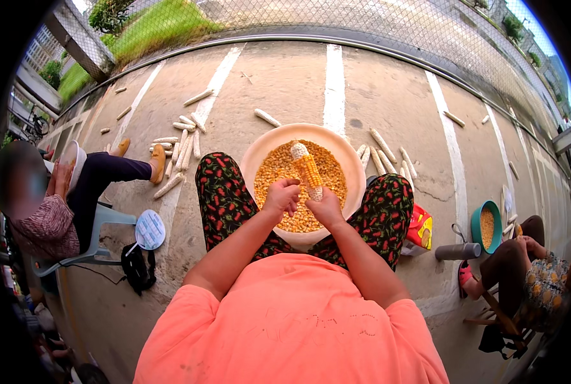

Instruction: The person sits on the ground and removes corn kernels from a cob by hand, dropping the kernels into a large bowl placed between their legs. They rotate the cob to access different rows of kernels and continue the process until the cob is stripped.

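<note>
A wide, pale orange basin sits between my knees with a bed of loose corn kernels in it. Over the kernels, my right hand grips the lower end of a partly shelled corn cob, which tilts up and slightly left. Yellow kernels remain along its middle, while both ends show bare, whitish cob. My left hand is just left of the cob, fingers curled and apart; whether loose kernels lie in it cannot be seen.
Bare cobs lie on the concrete left of the basin, more at its right. A seated person holds a bowl at left; another sits at right by a teal basin. A grey bottle and red-yellow bag are nearer.
</note>
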Demonstrator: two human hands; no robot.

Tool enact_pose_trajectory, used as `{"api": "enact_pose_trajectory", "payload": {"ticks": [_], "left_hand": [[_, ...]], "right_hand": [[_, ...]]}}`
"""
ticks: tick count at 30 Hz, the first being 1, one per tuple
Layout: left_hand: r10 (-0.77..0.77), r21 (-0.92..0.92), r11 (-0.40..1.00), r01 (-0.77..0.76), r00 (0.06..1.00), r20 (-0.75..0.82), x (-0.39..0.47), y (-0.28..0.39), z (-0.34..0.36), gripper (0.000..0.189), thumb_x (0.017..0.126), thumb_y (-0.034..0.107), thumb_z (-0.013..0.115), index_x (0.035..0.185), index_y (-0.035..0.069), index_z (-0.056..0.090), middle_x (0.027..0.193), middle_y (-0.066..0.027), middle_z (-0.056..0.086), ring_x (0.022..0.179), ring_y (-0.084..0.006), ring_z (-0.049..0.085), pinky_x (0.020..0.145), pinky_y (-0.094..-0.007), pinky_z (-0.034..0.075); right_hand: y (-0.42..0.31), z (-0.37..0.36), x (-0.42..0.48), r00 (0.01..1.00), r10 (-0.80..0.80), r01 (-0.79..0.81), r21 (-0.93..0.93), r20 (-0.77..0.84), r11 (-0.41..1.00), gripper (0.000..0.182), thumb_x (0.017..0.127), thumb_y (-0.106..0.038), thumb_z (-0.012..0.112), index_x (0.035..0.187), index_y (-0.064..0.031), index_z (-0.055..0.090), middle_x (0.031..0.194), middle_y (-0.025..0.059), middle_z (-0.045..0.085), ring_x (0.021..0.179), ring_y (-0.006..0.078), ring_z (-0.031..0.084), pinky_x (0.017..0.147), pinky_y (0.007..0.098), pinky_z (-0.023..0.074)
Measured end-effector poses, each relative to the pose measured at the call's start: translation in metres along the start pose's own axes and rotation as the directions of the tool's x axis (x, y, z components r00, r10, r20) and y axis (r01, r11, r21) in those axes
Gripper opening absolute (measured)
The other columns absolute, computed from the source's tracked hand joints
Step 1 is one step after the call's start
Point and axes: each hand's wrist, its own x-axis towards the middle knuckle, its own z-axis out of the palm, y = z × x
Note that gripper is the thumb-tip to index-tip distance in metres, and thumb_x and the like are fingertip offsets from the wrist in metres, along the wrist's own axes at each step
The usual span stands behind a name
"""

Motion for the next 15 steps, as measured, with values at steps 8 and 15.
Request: {"api": "enact_pose_trajectory", "payload": {"ticks": [8, 15], "left_hand": [[0.021, -0.055, 0.998, -0.011, 0.983, 0.183, -0.010, 0.008, 0.000, 0.033, 0.074, 0.003, 0.060, 0.105, -0.002, 0.050, 0.064, -0.0034, 0.053, 0.047, -0.0098, 0.053, 0.037, -0.0220, 0.044], [0.057, -0.134, 0.990, -0.032, 0.981, 0.187, -0.006, 0.004, -0.005, 0.029, 0.075, 0.003, 0.060, 0.102, -0.003, 0.051, 0.073, -0.0053, 0.055, 0.049, -0.0100, 0.054, 0.039, -0.0225, 0.046]], "right_hand": [[-0.015, 0.003, -0.005, 0.992, -0.129, 0.129, -0.116, 0.004, 0.985, 0.027, 0.068, -0.017, 0.065, 0.087, -0.0002, 0.056, 0.077, 0.0155, 0.062, 0.071, 0.0257, 0.061, 0.063, 0.0346, 0.0464], [-0.014, 0.007, -0.003, 0.988, -0.157, 0.154, -0.172, -0.004, 0.973, 0.027, 0.068, -0.018, 0.065, 0.084, -0.0006, 0.053, 0.076, 0.0179, 0.060, 0.071, 0.0308, 0.060, 0.062, 0.0373, 0.0458]]}}
